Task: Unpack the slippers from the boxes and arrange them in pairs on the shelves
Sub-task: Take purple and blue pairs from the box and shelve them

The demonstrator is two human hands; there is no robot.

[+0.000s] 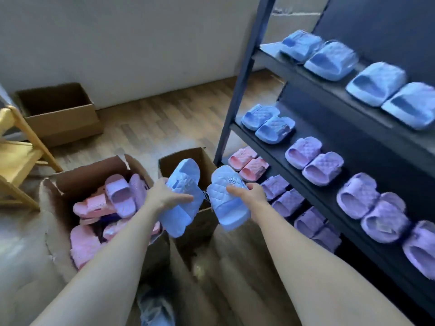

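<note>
Slippers: one blue slipper (182, 184) is gripped in my left hand (164, 196), its blue mate (227, 201) in my right hand (249, 192), fingers curled round each. Both are above the small box (188, 156), near the shelves (306, 147). Risk: a thread seems to join them, so pulling them apart could yank one loose. The shelf post (237, 90) blocks the lower rows. A full box (94, 170) and a wooden stool (21, 158) are on my left.

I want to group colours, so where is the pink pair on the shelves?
Head view, centre right: the pink pair sits lowest on the dark rack, just beside its front post, with a purple pair next along.
</note>
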